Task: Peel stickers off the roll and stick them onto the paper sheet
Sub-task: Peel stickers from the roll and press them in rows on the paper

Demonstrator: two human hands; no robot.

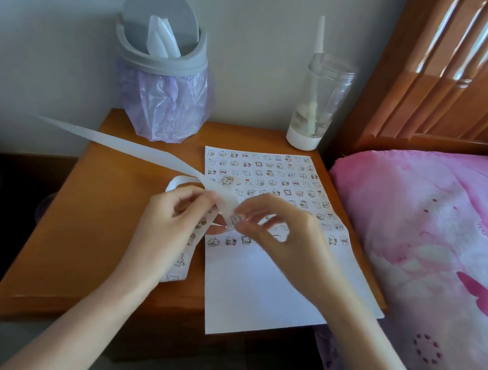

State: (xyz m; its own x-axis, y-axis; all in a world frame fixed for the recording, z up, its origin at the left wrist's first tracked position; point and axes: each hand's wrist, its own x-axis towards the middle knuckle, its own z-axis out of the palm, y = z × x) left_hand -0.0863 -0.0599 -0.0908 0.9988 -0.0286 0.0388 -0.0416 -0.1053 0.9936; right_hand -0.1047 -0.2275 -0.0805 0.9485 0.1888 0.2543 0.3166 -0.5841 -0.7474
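Two hands meet over the left edge of the paper sheet (255, 284), which lies flat on a wooden nightstand (93, 227) with its near corner overhanging the front edge. Left hand (176, 222): fingers curled, gripping the sticker strip (184, 257); the printed part hangs below the palm toward the nightstand top. Bare backing tail (119, 141) runs up and away to the left from the grip, clear of the wood. A loop of the strip (175, 182) shows just behind the left fingers. Right hand (285, 236): thumb and forefinger drawn together, pinching at a small sticker (235, 218) where the strip bends between the hands; other fingers loosely arched above the sheet. Contact point slightly blurred; whether the sticker is wholly free of the backing, cannot tell. Sheet: rows of small cartoon stickers cover the far part, the last row partial at the left, the near part blank. At the back of the nightstand, a grey swing-lid bin (160, 51) lined with a purple bag (166, 104), white paper sticking out of its opening. Back right corner: clear bottle (320, 102) with a white straw (320, 34). To the right, a wooden headboard (450, 71) and pink bedding (429, 238) beside the nightstand.
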